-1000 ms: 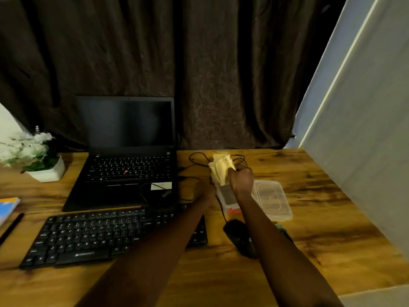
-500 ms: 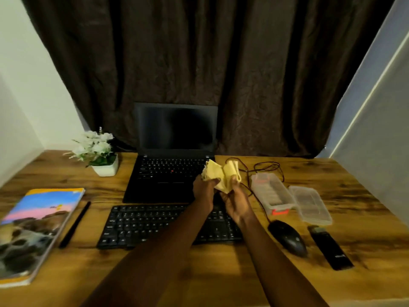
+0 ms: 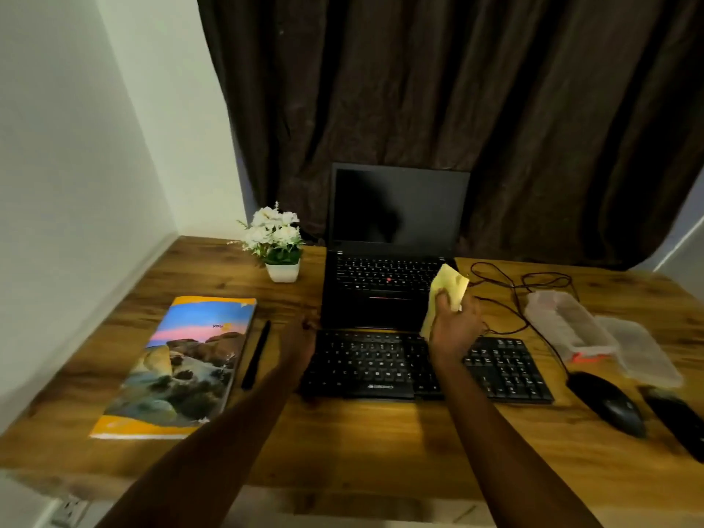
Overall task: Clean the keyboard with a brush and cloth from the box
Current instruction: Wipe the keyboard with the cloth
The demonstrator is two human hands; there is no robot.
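At the keyboard (image 3: 423,365), which lies flat on the wooden desk (image 3: 362,443), we see the long axis running left to right, about parallel to the desk's front edge, with the key rows facing up and the spacebar edge toward us. A small white brand label sits on that near edge, but it is too blurred for us to read. Above the keyboard's rear edge, right of its middle, our right hand (image 3: 455,323) grips a yellow cloth (image 3: 445,295), thumb curled over the fabric; the cloth hangs lengthwise, one end rising past the fingers and the other drooping toward the keys. Our left hand (image 3: 301,339) is at the keyboard's rear left corner, motion-blurred, and we cannot tell how its fingers lie. Directly behind the keyboard stands an open black laptop (image 3: 392,261) with a dark screen and a red pointing nub among its keys. Right of the keyboard are a clear plastic box (image 3: 567,325), open, with something orange-red at its near end, its lid (image 3: 640,352) beside it, a black mouse (image 3: 609,405) and a looping black cable (image 3: 510,287). Left of the keyboard lie a black pen (image 3: 256,354) and a book (image 3: 179,363) whose landscape cover shows the word "you"; farther back on that side is a white flower pot (image 3: 280,245).
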